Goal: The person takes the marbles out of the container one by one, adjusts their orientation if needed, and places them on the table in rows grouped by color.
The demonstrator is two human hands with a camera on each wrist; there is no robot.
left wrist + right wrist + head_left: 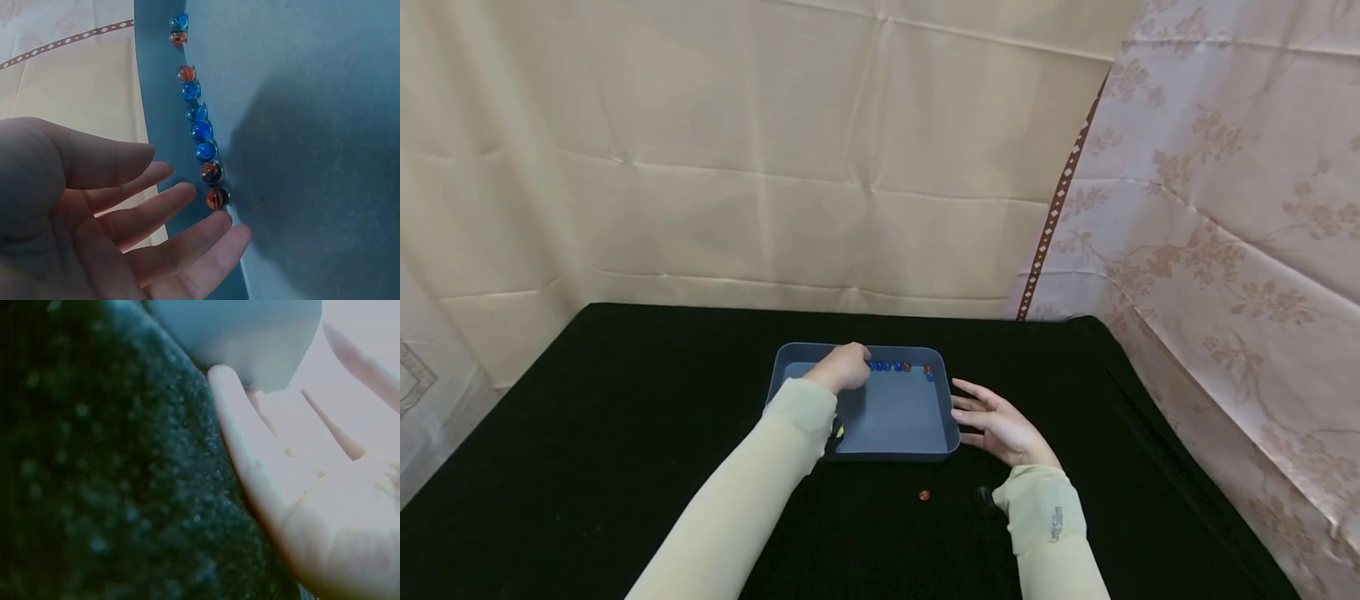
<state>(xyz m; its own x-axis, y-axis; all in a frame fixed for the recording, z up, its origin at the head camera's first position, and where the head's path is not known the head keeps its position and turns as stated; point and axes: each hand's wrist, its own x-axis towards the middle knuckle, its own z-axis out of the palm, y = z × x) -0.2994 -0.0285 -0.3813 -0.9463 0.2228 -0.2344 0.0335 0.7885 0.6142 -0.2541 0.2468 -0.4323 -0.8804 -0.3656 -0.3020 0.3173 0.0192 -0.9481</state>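
A blue-grey rectangular tray (895, 421) holds a row of blue glass marbles (201, 131) and red-orange glass marbles (217, 198) along its far wall, with a gap before the pair near the far right corner. My left hand (844, 367) reaches into the tray at that wall. Its fingers are fairly straight, with fingertips at the row's end marble; whether they touch it I cannot tell. Outside the tray's right wall is my right hand (1000, 425), fingers spread, the fingertips at or against the wall and nothing in the palm.
One red-orange marble (924, 495) lies on the black cloth (625, 450) in front of the tray. A cream curtain (760, 167) hangs behind the table, and a flowered pink curtain (1240, 250) on the right.
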